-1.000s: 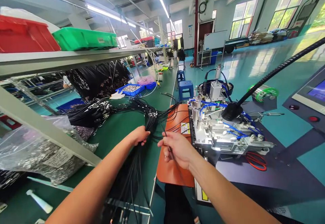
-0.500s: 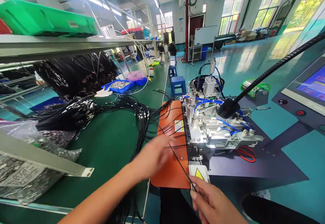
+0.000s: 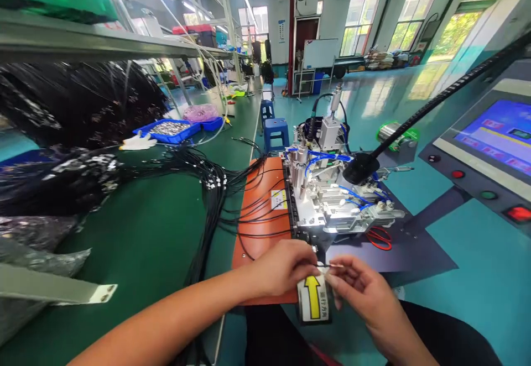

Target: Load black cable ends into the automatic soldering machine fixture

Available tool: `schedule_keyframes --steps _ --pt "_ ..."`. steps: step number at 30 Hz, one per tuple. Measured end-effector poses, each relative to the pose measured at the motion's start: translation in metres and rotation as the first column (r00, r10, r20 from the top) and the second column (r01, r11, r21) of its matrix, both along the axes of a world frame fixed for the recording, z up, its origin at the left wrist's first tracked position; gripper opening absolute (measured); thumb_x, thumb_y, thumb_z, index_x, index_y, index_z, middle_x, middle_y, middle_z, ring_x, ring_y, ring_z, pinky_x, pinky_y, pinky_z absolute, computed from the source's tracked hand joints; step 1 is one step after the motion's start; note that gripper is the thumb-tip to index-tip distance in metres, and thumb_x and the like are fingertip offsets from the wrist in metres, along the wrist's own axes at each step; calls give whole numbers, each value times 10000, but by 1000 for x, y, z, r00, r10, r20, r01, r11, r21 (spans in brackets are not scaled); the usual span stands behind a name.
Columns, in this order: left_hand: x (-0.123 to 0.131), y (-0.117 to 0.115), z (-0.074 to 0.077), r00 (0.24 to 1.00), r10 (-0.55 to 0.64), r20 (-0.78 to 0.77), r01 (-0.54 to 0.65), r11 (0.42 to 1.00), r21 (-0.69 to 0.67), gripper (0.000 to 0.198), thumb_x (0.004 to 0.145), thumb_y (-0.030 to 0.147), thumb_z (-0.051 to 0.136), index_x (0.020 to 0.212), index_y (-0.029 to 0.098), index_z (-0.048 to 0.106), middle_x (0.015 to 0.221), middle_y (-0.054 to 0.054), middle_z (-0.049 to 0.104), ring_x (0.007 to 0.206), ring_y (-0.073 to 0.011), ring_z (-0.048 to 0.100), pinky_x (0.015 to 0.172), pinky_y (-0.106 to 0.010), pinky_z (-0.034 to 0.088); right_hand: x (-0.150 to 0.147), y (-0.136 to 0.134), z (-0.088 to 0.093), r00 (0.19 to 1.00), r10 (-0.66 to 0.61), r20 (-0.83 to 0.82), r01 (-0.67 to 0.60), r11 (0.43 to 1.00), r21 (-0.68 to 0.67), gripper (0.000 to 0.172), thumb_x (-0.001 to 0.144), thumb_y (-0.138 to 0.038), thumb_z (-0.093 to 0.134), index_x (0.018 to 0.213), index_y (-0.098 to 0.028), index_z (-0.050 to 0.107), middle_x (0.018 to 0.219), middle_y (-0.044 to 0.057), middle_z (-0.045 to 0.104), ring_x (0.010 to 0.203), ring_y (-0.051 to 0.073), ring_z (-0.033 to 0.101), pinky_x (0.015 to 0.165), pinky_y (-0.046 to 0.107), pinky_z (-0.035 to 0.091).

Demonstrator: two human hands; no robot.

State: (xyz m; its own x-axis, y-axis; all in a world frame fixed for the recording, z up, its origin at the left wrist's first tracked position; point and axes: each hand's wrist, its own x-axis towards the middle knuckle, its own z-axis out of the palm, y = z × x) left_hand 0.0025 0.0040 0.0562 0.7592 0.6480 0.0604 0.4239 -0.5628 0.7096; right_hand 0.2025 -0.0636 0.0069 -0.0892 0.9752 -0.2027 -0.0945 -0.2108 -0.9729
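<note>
The person's left hand (image 3: 292,266) stretches over the orange board (image 3: 263,247), palm down, its thumb and fingers pinching a thin black cable (image 3: 323,266) whose other part the right hand (image 3: 359,288) nips between curled fingertips. Short and straight where it shows, the cable spans the narrow gap between both hands, just above a white label (image 3: 314,302) with a yellow arrow and the characters 运行方向.

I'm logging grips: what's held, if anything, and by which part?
A thin black cable: the left hand and right hand pinch it, apparently near one end; the exact tip is too small to tell.
</note>
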Motion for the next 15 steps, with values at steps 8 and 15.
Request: schedule_keyframes --steps 8,15 --pt "-2 -4 -17 987 108 122 -88 983 -160 183 942 318 532 932 178 648 786 -5 576 705 -118 523 617 -209 390 -15 10 12 985 -104 -135 103 995 -9 262 792 -376 763 841 -182 594 623 -33 596 558 110 542 544 230 475" --pt "-3 0 -15 963 183 195 -149 972 -180 181 942 275 526 901 183 676 820 -21 616 763 -131 564 674 -224 422 -9 10 9 991 -116 -74 116 993 2 269 795 -367 761 934 -175 634 682 -15 617 562 109 559 510 223 480"
